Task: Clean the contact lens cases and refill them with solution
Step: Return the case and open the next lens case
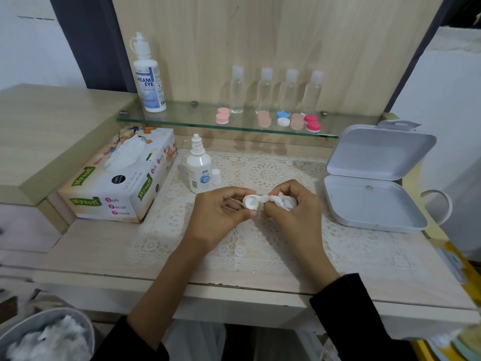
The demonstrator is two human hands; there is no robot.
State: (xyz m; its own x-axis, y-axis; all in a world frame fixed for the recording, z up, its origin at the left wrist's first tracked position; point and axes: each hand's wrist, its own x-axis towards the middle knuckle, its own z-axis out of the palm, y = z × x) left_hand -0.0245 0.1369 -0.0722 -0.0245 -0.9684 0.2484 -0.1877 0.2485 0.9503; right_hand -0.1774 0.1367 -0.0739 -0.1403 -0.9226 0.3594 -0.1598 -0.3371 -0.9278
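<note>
My left hand (221, 212) pinches a white contact lens case (252, 201) above the lace mat, its open cup facing up. My right hand (294, 207) grips a crumpled white tissue (282, 200) pressed against the case's right side. A small solution bottle (199, 168) stands uncapped just behind my left hand, its white cap (216, 176) beside it. Several closed lens cases sit on the glass shelf: a pink one (222, 115), a blue-and-white one (283, 119) and a red one (312, 123).
A tissue box (122, 178) lies at the left. A large solution bottle (149, 76) and several clear small bottles (264, 89) stand on the glass shelf (182, 122). An open grey box (374, 178) sits at the right. A bin with used tissues (49, 337) is at bottom left.
</note>
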